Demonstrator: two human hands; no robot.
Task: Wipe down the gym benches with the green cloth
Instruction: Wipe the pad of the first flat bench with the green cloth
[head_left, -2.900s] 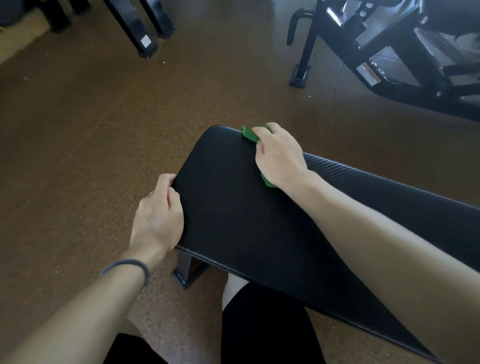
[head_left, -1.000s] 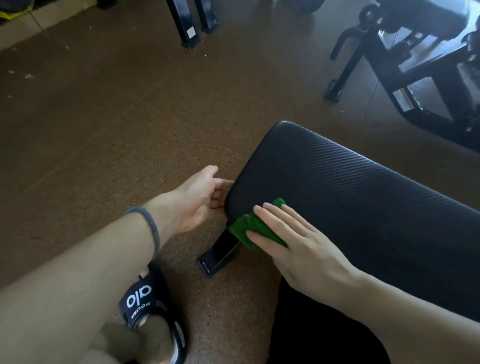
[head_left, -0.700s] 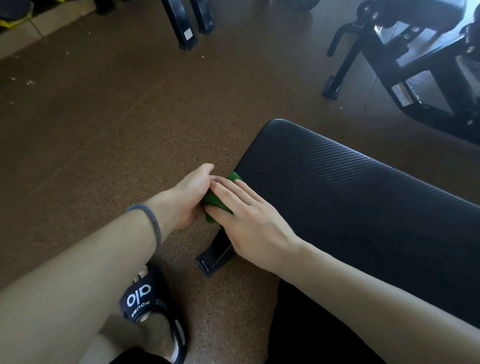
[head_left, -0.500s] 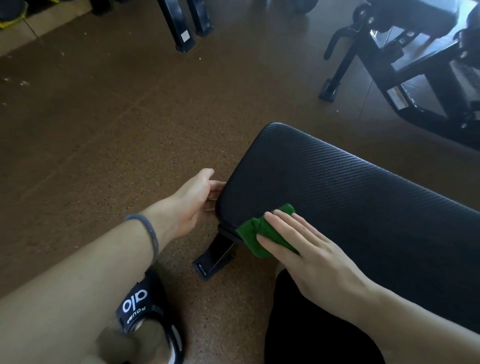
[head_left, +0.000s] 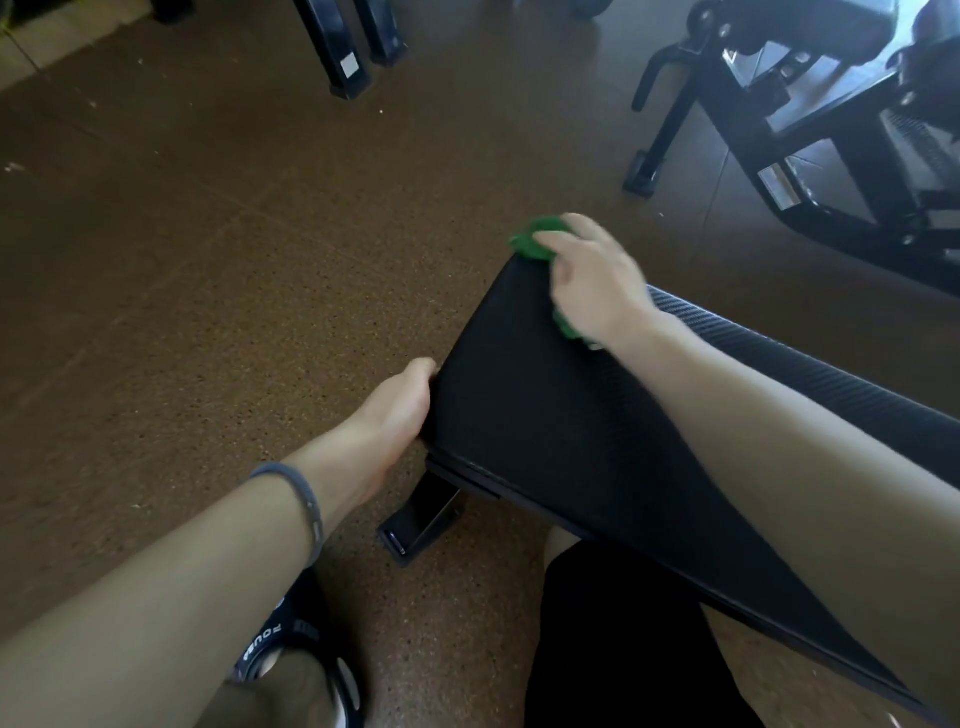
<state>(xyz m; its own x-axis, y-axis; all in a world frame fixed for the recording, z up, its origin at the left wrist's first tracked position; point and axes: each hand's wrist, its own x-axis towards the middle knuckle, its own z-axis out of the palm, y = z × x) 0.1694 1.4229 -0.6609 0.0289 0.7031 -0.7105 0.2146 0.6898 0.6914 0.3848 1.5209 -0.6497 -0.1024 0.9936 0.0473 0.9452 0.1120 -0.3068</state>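
The brown speckled floor (head_left: 182, 270) fills most of the view. A black padded bench (head_left: 561, 431) runs from the right edge toward the middle, its ribbed surface tilting down to a metal foot (head_left: 415, 525). A dark exercise machine (head_left: 810, 130) stands well apart at the upper right, and two black posts (head_left: 343, 47) stand at the top. The left hand (head_left: 395, 410) grips the near end of the bench, fingers curled under its edge, a grey band (head_left: 306, 504) on the wrist. The right hand (head_left: 592, 280), blurred, presses the green cloth (head_left: 535, 244) onto the far corner of the bench, fingers over it. A black sandal (head_left: 280, 639) shows below.
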